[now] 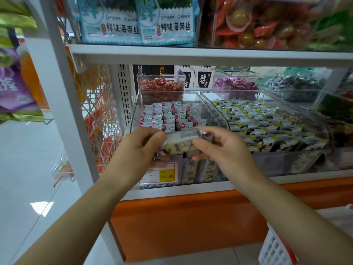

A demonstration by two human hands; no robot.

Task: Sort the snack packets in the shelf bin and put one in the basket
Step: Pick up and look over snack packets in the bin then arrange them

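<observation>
- Head view: pinching packet (181,143) between left grip (140,148) and right grip (224,148), at bin (134,113) front.
- Long axis left-right.
- Basket (273,248) low right, nearer right grip.

Two hands on show: left hand (141,146), right hand (219,148). One snack packet (183,142) between them.

Front row, two large clear bins: left bin (133,119), right bin (210,104).

Behind, three small bins: red-candy bin (160,79), purple-candy bin (235,87), dark-candy bin (298,87).

Upper shelf, two seaweed bags: left bag (112,25), right bag (168,25).

One price tag (162,175). One basket (275,249).
</observation>
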